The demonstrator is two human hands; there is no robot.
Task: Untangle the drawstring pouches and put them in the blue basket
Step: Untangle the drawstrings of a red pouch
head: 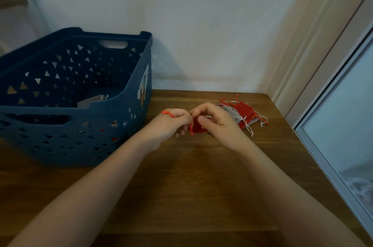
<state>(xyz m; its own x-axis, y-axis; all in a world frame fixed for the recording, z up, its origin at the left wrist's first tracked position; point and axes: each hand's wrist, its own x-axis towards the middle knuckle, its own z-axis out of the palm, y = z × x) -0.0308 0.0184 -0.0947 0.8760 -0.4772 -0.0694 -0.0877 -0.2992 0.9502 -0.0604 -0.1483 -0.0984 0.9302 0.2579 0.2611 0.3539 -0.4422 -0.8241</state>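
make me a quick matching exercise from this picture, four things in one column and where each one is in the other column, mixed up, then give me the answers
1. blue basket
2. red pouch
3. pile of pouches
4. grey pouch

A. gripped between the left hand and right hand
B. inside the basket
C. on the table's left side
D. on the table behind the right hand

Pairs: 1-C, 2-A, 3-D, 4-B
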